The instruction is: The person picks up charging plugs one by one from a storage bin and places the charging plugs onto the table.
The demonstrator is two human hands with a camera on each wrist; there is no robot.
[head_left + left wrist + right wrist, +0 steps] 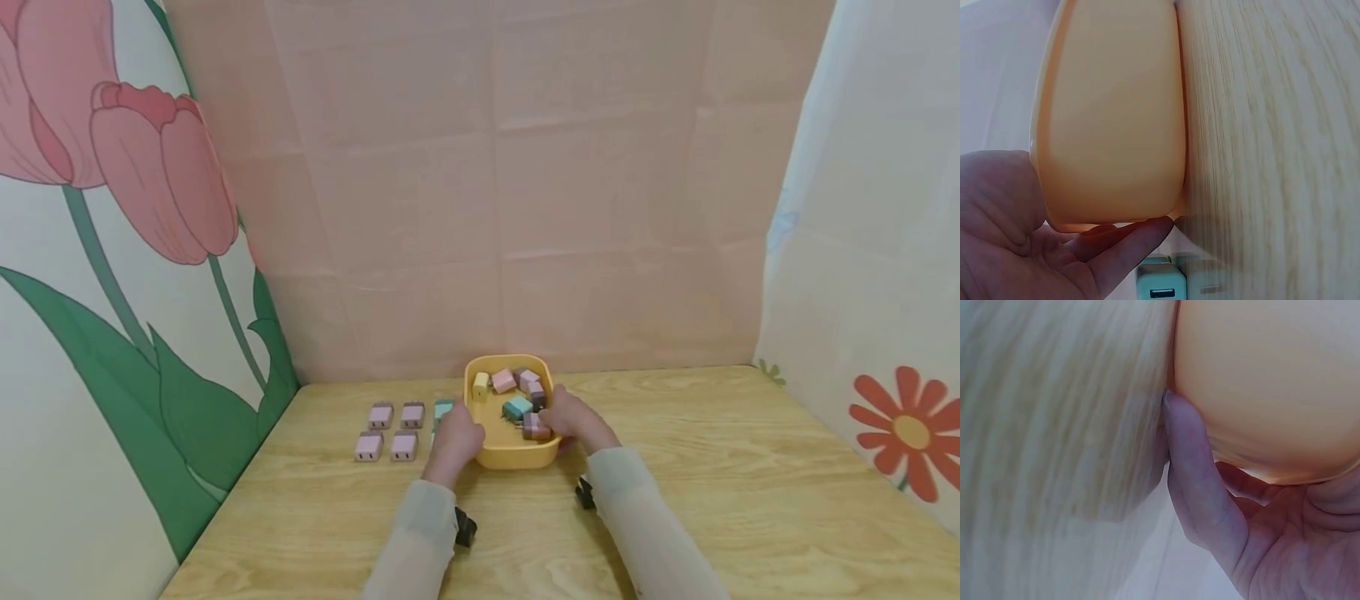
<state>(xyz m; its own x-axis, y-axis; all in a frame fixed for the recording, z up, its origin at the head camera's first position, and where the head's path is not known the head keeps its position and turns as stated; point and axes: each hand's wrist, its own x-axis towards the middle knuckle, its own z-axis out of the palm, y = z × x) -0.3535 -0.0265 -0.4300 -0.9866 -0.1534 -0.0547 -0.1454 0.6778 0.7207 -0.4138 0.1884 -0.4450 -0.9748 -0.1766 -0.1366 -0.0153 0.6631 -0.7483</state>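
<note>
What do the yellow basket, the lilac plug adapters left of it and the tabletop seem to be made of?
Yellow basket: likely plastic, smooth satin finish; seamless, evenly coloured walls.
Lilac plug adapters: probably hard moulded plastic; crisp block shapes with dark slots.
Tabletop: wood-look, pale grain; solid wood or a printed surface, I can't tell.

A pale orange tub (1113, 112) fills the middle, its smooth side facing the camera and its base edge against the wood-grained desk (1272, 137). The left hand's grip (1029, 250) holds the tub's lower end, one fingertip close to the desk. Just beside that finger, a teal charger (1161, 279) shows a dark slot.
</note>
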